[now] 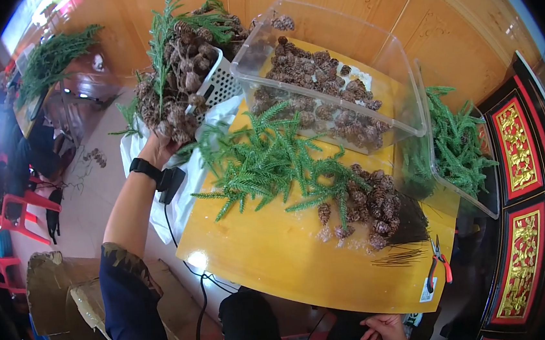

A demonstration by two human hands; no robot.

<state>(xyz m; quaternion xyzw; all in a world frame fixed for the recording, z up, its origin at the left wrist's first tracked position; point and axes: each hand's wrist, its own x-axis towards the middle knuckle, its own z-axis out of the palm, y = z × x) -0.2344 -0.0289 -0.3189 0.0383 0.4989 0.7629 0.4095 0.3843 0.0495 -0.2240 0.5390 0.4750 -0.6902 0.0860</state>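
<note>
My left hand [158, 150] reaches out to the far left, against a big bunch of brown pine cones [177, 75] with green sprigs. The cones hide its fingers, so I cannot tell whether it grips them. A white perforated basket [218, 87] stands under and beside the bunch. Below the front edge of the yellow table [260, 249], my right hand [388, 332] rests low with loosely curled, parted fingers and nothing in it. On the table lie green artificial pine sprigs [265, 158], and a heap of pine cones [379, 206] lies to their right.
A clear plastic bin [339, 122] of pine cones stands at the back; another bin [463, 195] holds green sprigs at right. Dark wires [400, 257] and red-handled pliers [438, 265] lie near the right edge. A cardboard box [71, 310] and a red stool [26, 208] are left.
</note>
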